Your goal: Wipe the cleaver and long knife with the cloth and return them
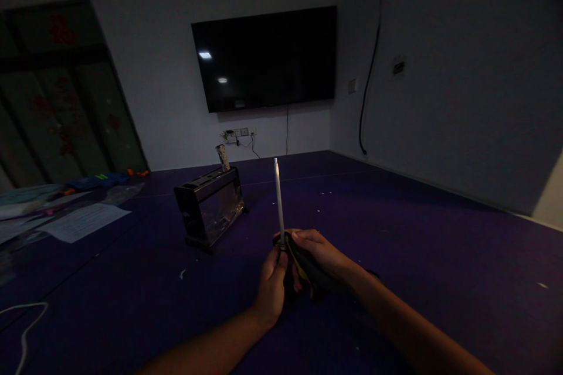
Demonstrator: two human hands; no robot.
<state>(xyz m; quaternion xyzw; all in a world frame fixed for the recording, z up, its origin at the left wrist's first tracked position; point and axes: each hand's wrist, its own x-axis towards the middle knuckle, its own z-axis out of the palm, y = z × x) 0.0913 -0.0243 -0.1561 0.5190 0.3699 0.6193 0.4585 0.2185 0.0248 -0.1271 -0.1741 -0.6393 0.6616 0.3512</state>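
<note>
A long, thin silver rod (280, 202) stands nearly upright above my hands; whether it is a blade seen edge-on or a round shaft, I cannot tell. My left hand (270, 290) is closed around its lower end, where any handle is hidden. My right hand (319, 251) is closed on a dark cloth with yellow edging (303, 266), bunched against the base of the rod. To the left, on the purple surface, stands a black knife block with clear sides (206, 190). One speckled handle (223, 157) sticks up from its top.
The purple surface (417, 263) bears small white scraps. Papers (85, 221), crumpled clear plastic and a blue item (99, 180) lie at the far left. A white cable (29, 328) curls at the lower left. A television (268, 61) hangs on the back wall above sockets.
</note>
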